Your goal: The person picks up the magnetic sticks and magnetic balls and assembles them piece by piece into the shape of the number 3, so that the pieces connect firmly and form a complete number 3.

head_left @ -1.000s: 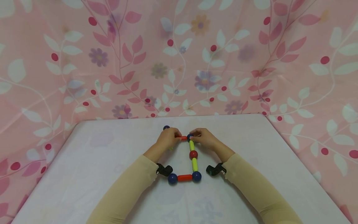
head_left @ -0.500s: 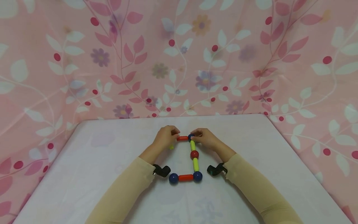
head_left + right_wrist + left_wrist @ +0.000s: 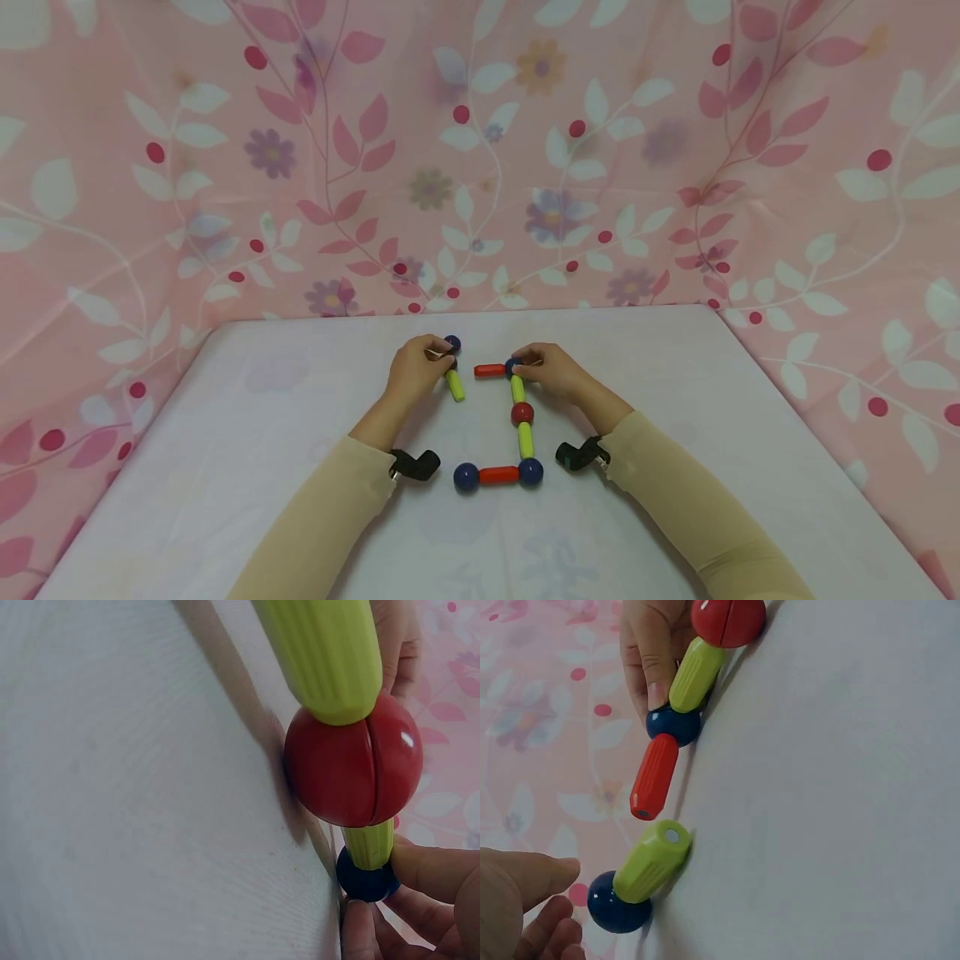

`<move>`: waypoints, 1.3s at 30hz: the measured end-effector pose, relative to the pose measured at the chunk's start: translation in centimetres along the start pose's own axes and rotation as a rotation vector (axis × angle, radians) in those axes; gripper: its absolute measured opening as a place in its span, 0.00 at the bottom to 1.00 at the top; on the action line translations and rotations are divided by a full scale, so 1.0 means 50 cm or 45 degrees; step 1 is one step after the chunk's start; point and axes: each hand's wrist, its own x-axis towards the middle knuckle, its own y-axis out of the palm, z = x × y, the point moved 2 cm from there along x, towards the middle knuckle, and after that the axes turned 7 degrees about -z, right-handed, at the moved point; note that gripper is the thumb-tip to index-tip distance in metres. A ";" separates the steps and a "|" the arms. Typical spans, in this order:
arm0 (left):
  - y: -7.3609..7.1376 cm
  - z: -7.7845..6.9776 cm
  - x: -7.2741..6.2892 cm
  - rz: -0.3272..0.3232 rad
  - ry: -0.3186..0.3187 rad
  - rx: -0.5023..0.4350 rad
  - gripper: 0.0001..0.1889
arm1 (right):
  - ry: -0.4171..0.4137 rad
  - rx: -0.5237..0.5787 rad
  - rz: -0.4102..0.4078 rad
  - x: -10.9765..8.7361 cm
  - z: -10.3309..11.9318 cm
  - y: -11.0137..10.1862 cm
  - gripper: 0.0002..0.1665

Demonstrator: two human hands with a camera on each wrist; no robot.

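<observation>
At the back of the table, my right hand grips a blue ball between thumb and fingers. That ball joins a red rod, whose far end is free, to a yellow-green rod. A red ball and another yellow-green rod continue the chain toward the front. Across the gap, my left hand has thumb and fingers spread beside a blue ball with a loose-ended yellow-green rod. The left wrist view shows a small space between thumb and ball.
One more blue ball lies behind the left fingertips. At the front, a red rod links a corner blue ball to an end blue ball. A white cloth covers the table; a floral curtain hangs behind.
My left hand has let go of the red rod and moved left to the blue ball and yellow-green rod. The right hand keeps its hold on the corner ball.
</observation>
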 end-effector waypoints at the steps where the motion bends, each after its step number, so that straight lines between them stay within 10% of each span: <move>1: 0.002 0.005 0.001 0.000 -0.009 0.023 0.11 | 0.003 0.000 -0.001 0.000 0.000 0.000 0.20; 21: 0.027 0.016 -0.006 0.089 -0.100 0.136 0.19 | 0.011 0.026 -0.004 -0.003 0.001 0.002 0.20; 39: 0.016 0.017 -0.015 0.146 0.114 0.223 0.21 | 0.004 0.027 -0.010 -0.002 -0.001 0.002 0.20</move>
